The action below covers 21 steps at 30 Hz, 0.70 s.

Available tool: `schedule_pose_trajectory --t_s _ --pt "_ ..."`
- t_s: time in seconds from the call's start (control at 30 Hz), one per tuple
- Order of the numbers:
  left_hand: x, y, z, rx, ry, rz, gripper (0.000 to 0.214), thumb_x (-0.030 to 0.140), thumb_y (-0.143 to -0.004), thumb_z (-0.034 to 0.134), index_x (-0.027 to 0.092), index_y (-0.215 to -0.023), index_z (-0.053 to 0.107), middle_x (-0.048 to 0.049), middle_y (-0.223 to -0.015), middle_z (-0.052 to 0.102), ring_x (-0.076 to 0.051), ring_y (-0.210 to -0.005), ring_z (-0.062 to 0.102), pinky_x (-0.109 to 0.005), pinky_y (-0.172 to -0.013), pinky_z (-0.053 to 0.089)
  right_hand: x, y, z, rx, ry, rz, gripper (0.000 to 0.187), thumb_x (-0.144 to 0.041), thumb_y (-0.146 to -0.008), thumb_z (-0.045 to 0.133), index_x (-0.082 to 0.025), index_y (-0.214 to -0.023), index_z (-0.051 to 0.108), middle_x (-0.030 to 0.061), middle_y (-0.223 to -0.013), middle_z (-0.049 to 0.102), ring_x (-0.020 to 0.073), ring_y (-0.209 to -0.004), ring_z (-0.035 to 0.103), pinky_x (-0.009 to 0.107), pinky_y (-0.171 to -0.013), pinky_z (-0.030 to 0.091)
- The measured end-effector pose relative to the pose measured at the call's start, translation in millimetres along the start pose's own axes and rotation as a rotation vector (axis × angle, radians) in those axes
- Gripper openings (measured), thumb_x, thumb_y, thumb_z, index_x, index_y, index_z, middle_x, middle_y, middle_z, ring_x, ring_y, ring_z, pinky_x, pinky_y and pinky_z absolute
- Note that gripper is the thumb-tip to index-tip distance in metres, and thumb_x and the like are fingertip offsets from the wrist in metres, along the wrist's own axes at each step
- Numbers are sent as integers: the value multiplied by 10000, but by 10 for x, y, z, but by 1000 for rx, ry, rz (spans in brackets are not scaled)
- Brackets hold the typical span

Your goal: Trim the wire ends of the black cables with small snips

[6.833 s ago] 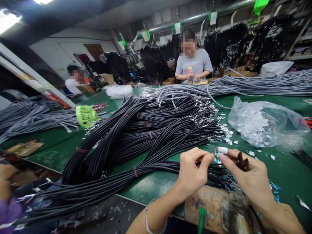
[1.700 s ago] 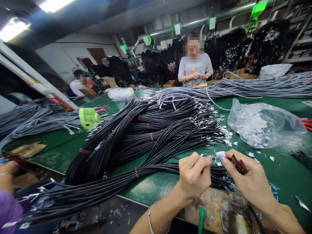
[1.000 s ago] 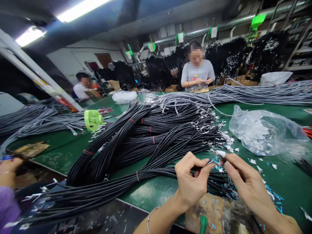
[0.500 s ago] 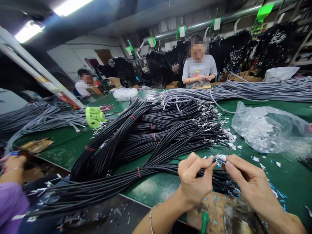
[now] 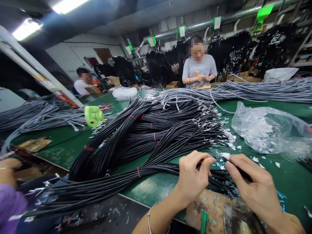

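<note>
My left hand (image 5: 195,175) is closed in a pinch around the end of a black cable, most of which the fingers hide. Thin coloured wires (image 5: 215,152) stick out just past its fingertips. Close by on the right is my right hand (image 5: 255,185), thumb and index finger drawn together; what lies between them, if anything, is too small to make out. A white wrap (image 5: 225,156) covers its index fingertip. Beneath both hands runs a bundle of black cables (image 5: 156,167), bound with a red tie (image 5: 138,172).
More black cable bundles (image 5: 136,136) are heaped on the green table (image 5: 151,188). Blue and white scraps lie around a clear plastic bag (image 5: 268,126) at right. A wooden board (image 5: 197,211) sits at the front edge. Beyond are grey cables (image 5: 243,91), a green fan (image 5: 94,116) and co-workers.
My right fingertips have come slightly away from the cable end, and the coloured wires show more plainly. A co-worker's arm at the far left has shifted leftward.
</note>
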<state>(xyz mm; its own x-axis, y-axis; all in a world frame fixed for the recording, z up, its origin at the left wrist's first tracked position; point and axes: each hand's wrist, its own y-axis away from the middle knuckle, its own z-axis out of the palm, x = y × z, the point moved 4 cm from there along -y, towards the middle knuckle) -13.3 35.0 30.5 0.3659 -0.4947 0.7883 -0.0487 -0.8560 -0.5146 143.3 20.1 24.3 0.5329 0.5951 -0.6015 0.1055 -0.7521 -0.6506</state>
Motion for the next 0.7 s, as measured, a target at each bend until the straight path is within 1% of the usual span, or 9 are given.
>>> schedule_pose_trajectory --t_s 0.13,0.17,0.2,0.27,0.33,0.43,0.57,0.63,0.7 --pt "-62 -31 61 -168 218 -215 342 283 -899 476 129 -631 621 45 -407 437 -66 -344 419 -186 -383 330 31 5 -9 -7 2 -1 162 -147 -845 589 -247 -965 632 -6 -908 633 114 -792 595 215 -750 453" --pt "-73 -31 74 -190 260 -252 354 297 -901 468 127 -630 620 51 -400 420 -61 -325 396 -182 -362 309 44 0 -12 -8 -7 17 144 -158 -850 583 -248 -952 631 -7 -900 631 114 -784 594 214 -737 457" --pt "-75 -32 78 -193 265 -259 350 301 -896 478 125 -632 626 49 -406 426 -61 -329 393 -182 -361 305 59 -6 -16 -6 -17 43 129 -175 -858 574 -249 -950 627 -7 -892 629 115 -770 590 212 -713 461" --pt "-48 -38 63 -152 177 -173 290 277 -864 542 123 -646 656 21 -464 503 -75 -395 442 -192 -410 341 83 -26 -24 -4 -41 109 92 -232 -863 570 -241 -946 609 -8 -836 608 114 -692 567 207 -616 459" --pt "0 -33 46 -93 60 -27 201 226 -825 605 127 -669 684 -14 -550 587 -94 -478 490 -208 -474 373 96 -53 -24 -27 -64 166 67 -287 -853 581 -223 -871 586 -16 -741 559 111 -594 514 210 -515 424" --pt "43 -8 55 -72 -20 120 98 182 -794 648 129 -729 698 -37 -625 632 -103 -512 501 -218 -494 386 117 -103 -21 -75 -85 206 176 -322 -852 571 -204 -728 530 -17 -665 501 116 -566 480 221 -494 400" --pt "40 4 81 -104 -50 168 56 154 -791 648 126 -816 689 -51 -701 639 -112 -545 526 -218 -497 411 210 -133 -11 -145 -141 279 192 -365 -855 556 -194 -769 549 1 -696 512 123 -600 473 226 -513 406" --pt "34 -11 73 -90 -48 169 49 123 -788 641 128 -806 686 -53 -718 640 -119 -574 547 -218 -511 420 247 -118 6 -180 -203 321 201 -382 -846 566 -189 -790 558 4 -709 517 123 -611 464 230 -526 404" --pt "24 -35 64 -91 -38 154 50 109 -782 645 137 -785 687 -47 -723 647 -124 -599 558 -222 -539 428 253 -88 43 -221 -320 373 217 -399 -851 553 -188 -796 550 -9 -674 496 118 -588 446 234 -519 389"
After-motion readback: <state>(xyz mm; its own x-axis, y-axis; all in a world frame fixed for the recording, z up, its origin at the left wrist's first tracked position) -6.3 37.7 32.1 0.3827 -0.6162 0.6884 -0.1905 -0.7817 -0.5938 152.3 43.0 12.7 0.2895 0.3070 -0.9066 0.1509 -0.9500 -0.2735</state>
